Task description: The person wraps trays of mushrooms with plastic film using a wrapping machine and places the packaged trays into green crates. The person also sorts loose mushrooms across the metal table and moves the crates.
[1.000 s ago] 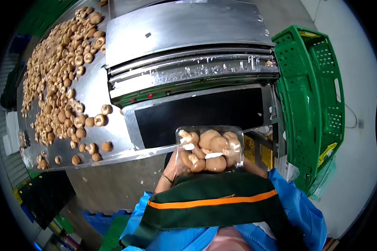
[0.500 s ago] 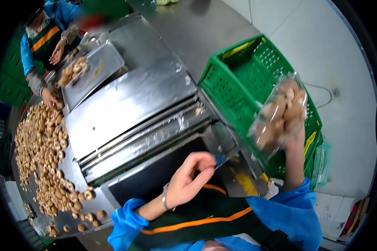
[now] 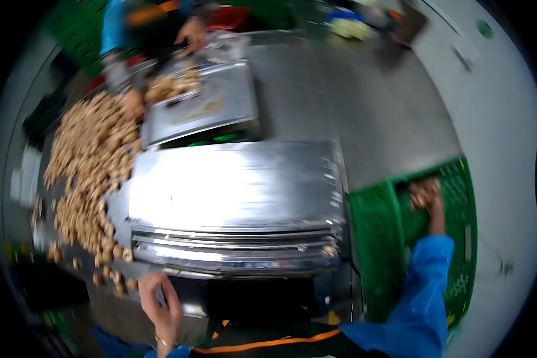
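Mushroom heap [image 3: 92, 146]: loose on the bench [image 3: 394, 113], left of the steel machine [image 3: 238, 185], with stragglers near its front-left corner.
Co-worker's hand [image 3: 133, 105]: at the heap's edge, beyond the machine's back-left corner.
Left hand [image 3: 165, 315]: just off the machine's front-left corner; I see the fingers loosely curled, a gap to the thumb and nothing visible between them.
Metal tray [image 3: 238, 89]: behind the machine, a small pile of mushrooms [image 3: 168, 88] at its left end.
Green crate [image 3: 373, 232]: right beside the machine.
Right hand [image 3: 433, 201]: down in the crate, right of the machine; I cannot tell whether its fingers are closed.
Mottled brown shape [image 3: 418, 193]: at those fingers inside the crate, right of the machine; probably mushrooms, I judge.
Careful handling: I'd keep the hand low, wrist clear of the crate's walls, and any grip light, since soft caps likely bruise; lowering beats dropping.
Hard to make out: motion blur melts the right fingers into the brown shape; the blue sleeve [image 3: 426, 268] covers part of the crate's inside, and the bottom edge cuts off the left forearm.
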A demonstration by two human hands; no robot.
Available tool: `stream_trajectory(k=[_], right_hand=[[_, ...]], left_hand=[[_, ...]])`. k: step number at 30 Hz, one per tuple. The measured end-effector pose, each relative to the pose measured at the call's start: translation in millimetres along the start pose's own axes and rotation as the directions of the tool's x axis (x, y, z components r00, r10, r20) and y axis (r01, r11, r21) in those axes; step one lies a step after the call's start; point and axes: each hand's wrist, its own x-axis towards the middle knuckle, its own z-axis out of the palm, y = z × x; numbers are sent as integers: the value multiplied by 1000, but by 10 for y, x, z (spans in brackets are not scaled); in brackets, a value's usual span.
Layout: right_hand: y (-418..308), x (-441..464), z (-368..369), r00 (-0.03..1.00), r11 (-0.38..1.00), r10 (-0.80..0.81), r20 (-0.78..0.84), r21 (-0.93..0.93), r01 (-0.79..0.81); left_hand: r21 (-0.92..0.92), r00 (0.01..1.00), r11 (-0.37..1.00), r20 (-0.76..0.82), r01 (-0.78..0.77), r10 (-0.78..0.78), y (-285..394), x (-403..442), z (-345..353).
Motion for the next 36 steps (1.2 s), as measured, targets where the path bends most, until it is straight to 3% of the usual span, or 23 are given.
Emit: stream_trajectory(k=[1,2,3,4,5,6,7,8,9,10,11,12,13,15,18,19,20,23,24,27,31,35,36], right_hand=[[224,79,-238,975,936,88,-204,-319,-151],[120,173,-277,605,446,154,-781,-491,-748],[-73,227,-332,316,285,65,-947,-286,-915],[-404,301,-395,295,368,-38,-955,-288,-884],[-737,371,-635,401,565,80,-913,-290,-772],[-1215,446,-385,412,760,-177,-894,-389,-520],[-1358,847,-345,502,928,-278,-819,-363,-78],[-2041,950,316,646,954,-299,-703,-225,197],[-2817,803,1209,860,964,-207,-466,50,260],[-2943,1067,1684,862,891,-454,-224,-92,445],[-3523,760,2629,917,908,-397,34,-129,398],[-3574,879,3344,911,925,-346,224,-78,371],[-3801,680,4060,931,977,-170,323,-69,203],[-3785,778,5145,922,994,-39,386,-78,75],[-3983,724,6003,984,982,3,177,-186,30],[-3997,732,6190,992,974,14,129,-224,15],[-3970,747,6330,996,963,26,81,-268,-4],[-3849,831,6575,907,954,298,298,-50,-297],[-3849,756,6646,889,927,292,352,124,-353],[-3818,782,6753,918,810,290,271,441,-386],[-3842,634,6389,939,780,257,229,524,-342],[-3954,340,5970,906,741,228,357,540,-399],[-3972,237,5855,901,738,211,379,542,-401]], left_hand=[[72,999,997,-46,-17,20,-18,100,-43],[101,995,994,-89,-30,39,-73,194,-65],[123,990,991,-116,-60,75,-145,260,-88],[166,985,984,-148,-60,85,-227,265,-147],[201,979,977,-175,-65,101,-309,273,-190],[237,974,969,-194,-72,119,-376,269,-228],[161,973,987,-225,-7,44,-462,240,-230],[85,968,995,-248,49,-27,-556,186,-188],[8,960,995,-265,98,-92,-618,137,-135],[-98,954,988,-267,117,-140,-654,120,-97],[-119,952,986,-267,120,-149,-630,111,-84],[-31,967,997,-244,73,-78,-602,107,-133],[56,977,998,-212,22,-10,-582,94,-233],[304,981,952,-170,-40,96,-689,-74,-509],[415,963,888,-251,200,-99,-1135,-384,-917],[137,878,900,-321,413,-354,-1339,-646,-931],[63,828,872,-356,485,-434,-1458,-739,-967],[-114,725,799,-359,591,-588,-1714,-859,-912],[-165,697,776,-355,609,-623,-1747,-830,-869],[216,894,875,-224,433,-387,-1721,-619,-931],[-47,849,902,-320,429,-421,-1869,-589,-891],[-78,892,913,-199,399,-407,-1744,-439,-1000],[-84,896,932,-257,352,-362,-1753,-464,-950]])
